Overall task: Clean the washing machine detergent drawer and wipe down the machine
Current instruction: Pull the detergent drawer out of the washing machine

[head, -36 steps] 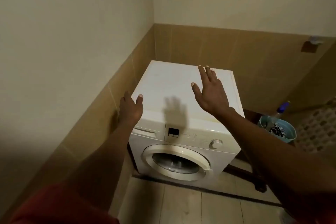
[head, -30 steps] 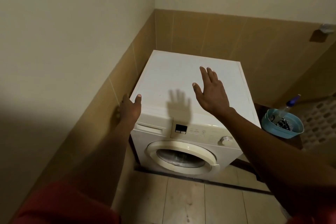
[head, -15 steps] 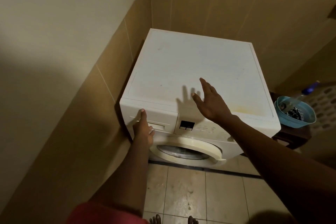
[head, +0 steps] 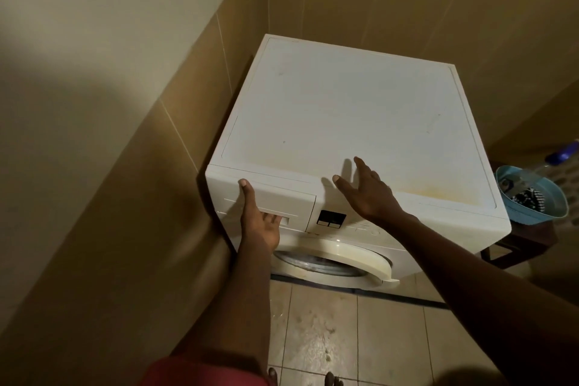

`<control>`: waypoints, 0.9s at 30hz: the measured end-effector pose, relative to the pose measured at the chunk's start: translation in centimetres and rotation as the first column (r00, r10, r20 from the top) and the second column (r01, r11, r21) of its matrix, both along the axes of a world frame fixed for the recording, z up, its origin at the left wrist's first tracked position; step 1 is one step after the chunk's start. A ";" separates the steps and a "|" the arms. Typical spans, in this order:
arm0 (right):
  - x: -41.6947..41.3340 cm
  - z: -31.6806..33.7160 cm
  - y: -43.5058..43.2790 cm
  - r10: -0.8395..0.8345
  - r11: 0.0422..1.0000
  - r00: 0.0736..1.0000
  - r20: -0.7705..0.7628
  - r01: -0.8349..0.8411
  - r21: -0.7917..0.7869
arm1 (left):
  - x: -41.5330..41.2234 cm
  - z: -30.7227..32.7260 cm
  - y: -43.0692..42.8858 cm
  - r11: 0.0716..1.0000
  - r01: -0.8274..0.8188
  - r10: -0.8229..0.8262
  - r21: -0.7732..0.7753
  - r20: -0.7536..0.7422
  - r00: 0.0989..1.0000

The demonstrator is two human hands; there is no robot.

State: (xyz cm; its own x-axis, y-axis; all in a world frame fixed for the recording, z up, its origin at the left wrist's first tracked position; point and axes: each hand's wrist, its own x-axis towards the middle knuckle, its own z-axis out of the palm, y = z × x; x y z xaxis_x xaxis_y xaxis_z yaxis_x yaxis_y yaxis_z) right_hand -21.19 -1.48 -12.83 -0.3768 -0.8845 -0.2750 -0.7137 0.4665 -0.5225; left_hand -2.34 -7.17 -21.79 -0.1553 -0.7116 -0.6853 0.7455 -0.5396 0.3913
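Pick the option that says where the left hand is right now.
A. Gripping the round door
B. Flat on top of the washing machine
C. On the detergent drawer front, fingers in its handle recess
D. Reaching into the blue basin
C: the left hand is on the detergent drawer, thumb up at its top edge and fingers tucked into the handle recess; the drawer looks closed.

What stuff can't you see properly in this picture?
- Inside of the drawer, head view: it is shut, and the left hand covers its handle.
- Fingers of the left hand: tucked into the handle recess, so the grip is hidden.
- Door glass: cut off by the machine's front edge.
- Panel labels by the right hand: too small.
- Things in the blue basin: dark, partly cut off by the picture edge.
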 end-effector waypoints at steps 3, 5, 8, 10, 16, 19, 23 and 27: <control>0.1 -0.5 -0.2 0.005 1.000 0.999 -0.039 -0.005 -0.006 | -0.2 -0.5 0.3 0.999 -0.009 0.008 -0.042 -0.033 0.999; 0.0 -0.9 -0.5 0.003 1.000 0.999 -0.040 -0.003 0.001 | -0.3 -0.8 0.6 0.999 -0.011 0.009 -0.050 -0.034 0.999; -0.2 -1.7 -0.9 0.003 1.000 0.998 -0.062 -0.002 0.011 | -0.4 -1.1 0.4 0.999 -0.001 0.000 -0.054 -0.019 1.000; -0.3 -2.2 -0.9 0.002 1.000 0.997 -0.080 -0.002 0.005 | -0.5 -1.3 0.3 0.998 -0.002 0.001 -0.062 -0.014 1.000; -0.4 -3.5 -0.7 0.034 0.999 0.989 -0.142 -0.037 -0.015 | -0.9 -1.6 0.2 0.995 -0.042 0.042 -0.085 -0.006 0.999; -0.3 -3.7 -0.7 0.038 0.999 0.986 -0.163 -0.041 -0.014 | -1.0 -1.7 0.3 0.995 -0.060 0.061 -0.085 0.005 0.998; -0.4 -3.6 -0.9 0.043 0.999 0.985 -0.169 -0.048 -0.023 | -1.0 -1.4 0.7 0.995 -0.070 0.071 -0.072 0.009 0.997; -0.6 -3.8 -0.8 0.037 0.999 0.989 -0.146 -0.039 -0.013 | -1.0 -0.4 1.4 0.996 -0.058 0.057 -0.067 -0.030 0.998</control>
State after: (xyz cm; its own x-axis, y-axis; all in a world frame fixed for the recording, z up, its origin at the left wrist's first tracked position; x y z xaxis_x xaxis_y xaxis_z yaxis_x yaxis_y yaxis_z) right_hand -21.77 -2.26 -16.63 -0.3777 -0.9027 -0.2059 -0.7999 0.4301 -0.4184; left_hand -3.38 -5.78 -22.17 -0.1312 -0.7646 -0.6310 0.7857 -0.4684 0.4042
